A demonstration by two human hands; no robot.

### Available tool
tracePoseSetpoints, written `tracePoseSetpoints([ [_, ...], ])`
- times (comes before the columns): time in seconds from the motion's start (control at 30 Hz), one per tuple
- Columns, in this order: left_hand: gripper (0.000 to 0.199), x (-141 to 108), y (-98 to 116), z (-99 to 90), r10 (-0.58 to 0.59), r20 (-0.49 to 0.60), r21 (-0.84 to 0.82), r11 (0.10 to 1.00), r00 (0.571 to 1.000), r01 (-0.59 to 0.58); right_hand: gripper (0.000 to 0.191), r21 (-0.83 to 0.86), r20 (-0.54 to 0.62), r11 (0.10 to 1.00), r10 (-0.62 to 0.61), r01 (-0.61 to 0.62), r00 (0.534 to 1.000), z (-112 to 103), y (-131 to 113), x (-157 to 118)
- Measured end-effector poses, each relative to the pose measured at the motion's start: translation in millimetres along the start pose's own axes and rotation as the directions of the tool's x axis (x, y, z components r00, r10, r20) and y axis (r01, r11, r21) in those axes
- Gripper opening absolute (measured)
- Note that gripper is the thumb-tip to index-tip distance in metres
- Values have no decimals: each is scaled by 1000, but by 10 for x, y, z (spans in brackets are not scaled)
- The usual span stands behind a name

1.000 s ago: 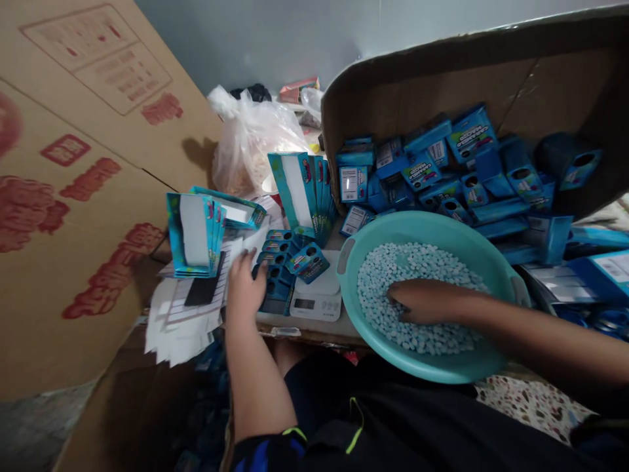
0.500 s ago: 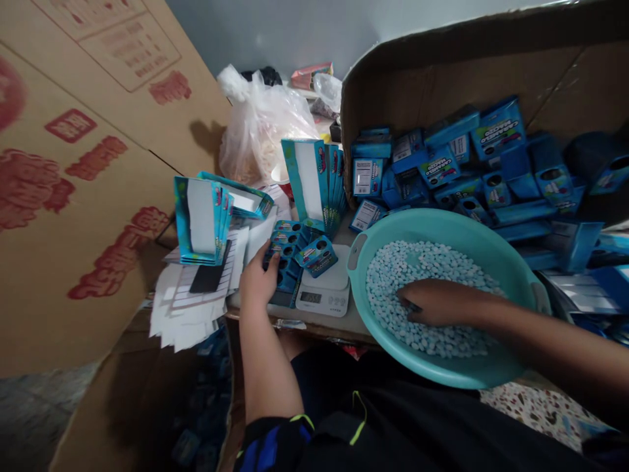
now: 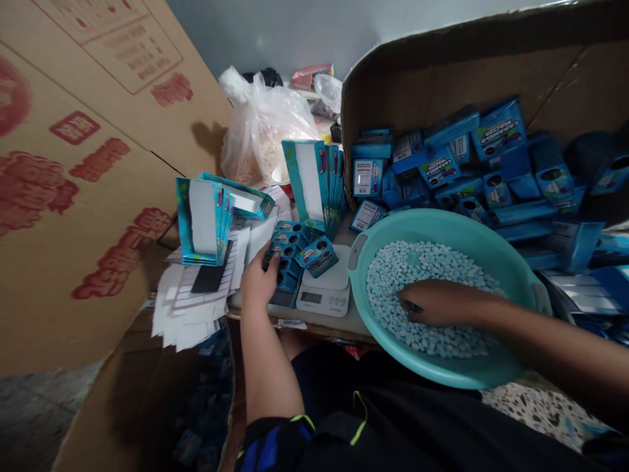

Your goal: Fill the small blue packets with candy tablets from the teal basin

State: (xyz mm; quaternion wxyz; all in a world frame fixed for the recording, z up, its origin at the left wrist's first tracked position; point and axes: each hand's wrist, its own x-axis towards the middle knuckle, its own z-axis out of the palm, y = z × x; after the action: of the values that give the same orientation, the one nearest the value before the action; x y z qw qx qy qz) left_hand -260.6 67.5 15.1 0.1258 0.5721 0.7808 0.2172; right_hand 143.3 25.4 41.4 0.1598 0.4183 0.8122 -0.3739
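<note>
My left hand rests at the edge of a row of blue cartons with round windows, fingers beside a white sheet. One such carton lies on a white digital kitchen scale. My right hand is pressed into pale blue candies in a teal plastic basin, its fingertips hidden among them. Stacks of flat blue cartons stand left of my left hand.
A large cardboard box full of loose blue cartons stands behind the basin. A red-printed cardboard sheet rises at the left, a stack of white papers lies below the cartons, and a plastic bag sits at the back.
The view has shifted, so everything sits slightly further right. My left hand has moved up and right toward the blue cartons. My right hand stays in the candies.
</note>
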Motion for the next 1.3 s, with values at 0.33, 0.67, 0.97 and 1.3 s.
tracePoseSetpoints([
  [0.33,50,-282,254,78,473,-321,98,878,821,-468,8,-45,-23,998,-37,36,999,43,42,59],
  [0.67,40,-541,810,200,523,-451,-75,785,723,-615,5,-4,-61,1000,-25,25,998,22,46,40],
  [0.97,45,-592,1316,-116,842,-166,50,527,513,-848,13,-56,-34,998,-4,2,999,-60,-28,-16],
  [1.3,39,-491,778,13,402,-252,-93,895,880,-436,10,-50,-27,999,-11,10,1000,-123,-74,-66],
])
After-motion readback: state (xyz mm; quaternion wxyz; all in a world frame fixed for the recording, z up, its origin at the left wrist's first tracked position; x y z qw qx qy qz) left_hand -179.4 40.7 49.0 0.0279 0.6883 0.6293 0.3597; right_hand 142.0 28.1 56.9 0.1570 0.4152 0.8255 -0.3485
